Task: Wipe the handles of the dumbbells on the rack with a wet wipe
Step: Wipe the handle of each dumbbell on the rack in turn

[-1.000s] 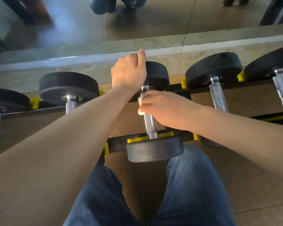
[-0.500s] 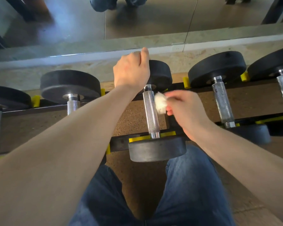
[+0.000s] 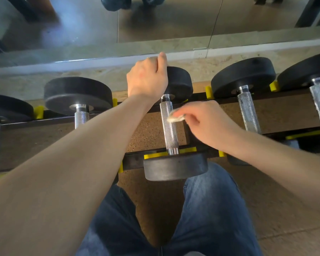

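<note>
Your left hand (image 3: 147, 80) still clamps its grip over the far weight (image 3: 179, 83) of the middle dumbbell, steadying it on the rack (image 3: 133, 161). The knurled handle (image 3: 168, 124) is bare now: your right hand (image 3: 205, 124) has come off it and pinches the balled wet wipe (image 3: 175, 118) against its right side. That looks like a re-grip before another pass.
</note>
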